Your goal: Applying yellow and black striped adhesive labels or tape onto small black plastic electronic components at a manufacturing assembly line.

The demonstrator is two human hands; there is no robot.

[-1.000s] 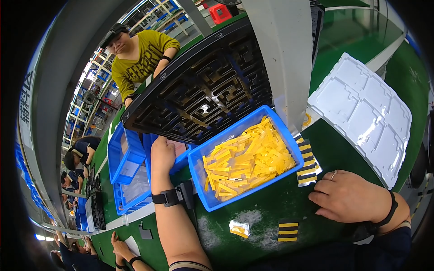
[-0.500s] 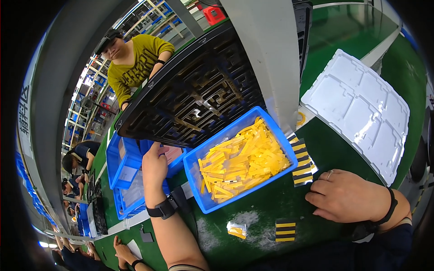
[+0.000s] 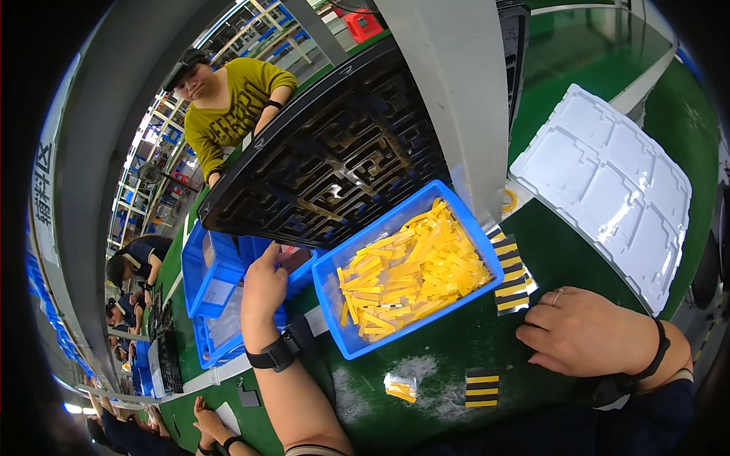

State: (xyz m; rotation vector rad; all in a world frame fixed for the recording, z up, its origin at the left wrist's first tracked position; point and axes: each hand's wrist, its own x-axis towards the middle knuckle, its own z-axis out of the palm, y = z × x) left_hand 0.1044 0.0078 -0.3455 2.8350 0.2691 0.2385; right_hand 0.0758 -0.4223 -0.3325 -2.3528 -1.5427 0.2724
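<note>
One change: the left hand (image 3: 264, 287) sits slightly lower at the rear bin (image 3: 303, 269), the right hand (image 3: 582, 333) staying curled by the striped sheet (image 3: 511, 283), neither grip determinable, leaving yellow strips (image 3: 426, 266) untouched in the blue tub (image 3: 427, 318)

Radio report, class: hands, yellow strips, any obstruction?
Left hand at rear blue bin, grip unclear. Right hand near striped sheet. Yellow strips heaped in front blue bin. Tilted black tray near left hand, possible obstruction.

Dark characters (image 3: 45, 185) on pale left-hand strip (image 3: 52, 148); dark lettering (image 3: 242, 126) on mustard sweater (image 3: 201, 140)
</note>
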